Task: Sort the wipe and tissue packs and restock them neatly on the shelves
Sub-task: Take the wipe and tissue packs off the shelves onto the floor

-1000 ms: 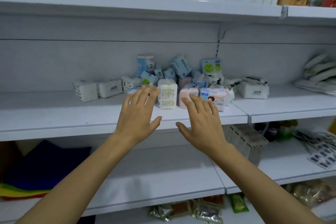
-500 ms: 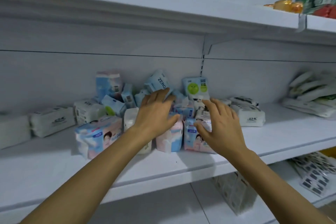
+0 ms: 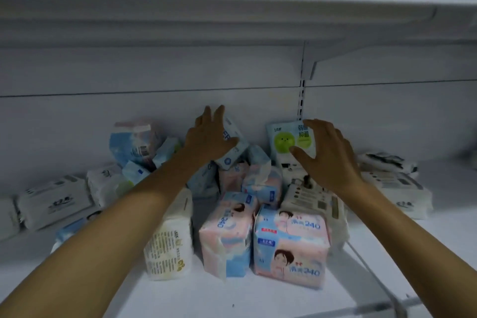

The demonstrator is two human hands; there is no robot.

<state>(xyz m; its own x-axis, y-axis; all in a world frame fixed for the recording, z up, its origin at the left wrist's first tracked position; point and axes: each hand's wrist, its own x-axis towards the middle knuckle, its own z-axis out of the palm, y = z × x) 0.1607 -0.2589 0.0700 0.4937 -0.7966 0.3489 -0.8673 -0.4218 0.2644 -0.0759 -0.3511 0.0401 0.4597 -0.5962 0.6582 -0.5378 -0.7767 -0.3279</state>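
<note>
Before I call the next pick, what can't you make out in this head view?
Head view:
Blue pack: left hand covers its label.
Green-face pack: right hand hides one corner; contact unclear.
Pack at lower left: under left forearm.
White pack, far left: cut by frame edge.

White shelf [image 3: 258, 297]: painted metal by the look, smooth w/ soft sheen. Back panel [image 3: 129, 116] same, more matt. Pink-blue pack [image 3: 291, 248] & cream pack [image 3: 167, 248]: thin plastic film, glossy, crinkled at seams. White packs [image 3: 55, 201]: duller wrap.
</note>
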